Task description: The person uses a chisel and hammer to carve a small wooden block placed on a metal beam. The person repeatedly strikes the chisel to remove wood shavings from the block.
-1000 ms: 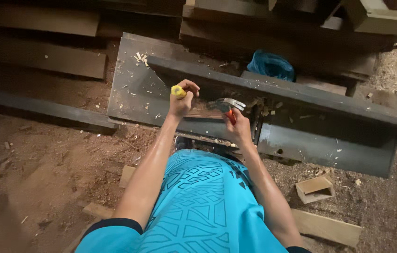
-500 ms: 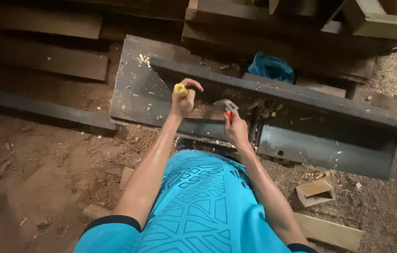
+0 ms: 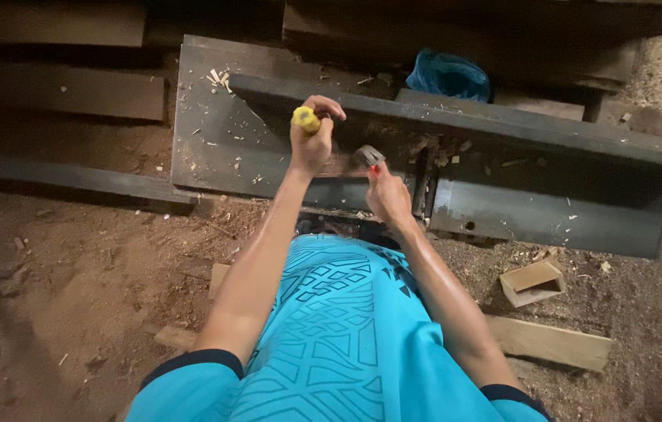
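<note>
Fingers of the left hand [image 3: 311, 144] were wrapped around a yellow-handled tool [image 3: 305, 119], held upright above the planer table [image 3: 213, 141]; just right, a small metal piece [image 3: 368, 154] was pinched by the right hand [image 3: 387, 195].

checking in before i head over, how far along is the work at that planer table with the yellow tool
Done: wood shavings lie scattered on the grey metal table, so some wood has been worked there. In hand: the left hand grips a yellow-handled tool above the gap, while the right hand steadies a small metal part. Left: the part isn't visibly seated or released yet; how much remains can't be judged.
</note>
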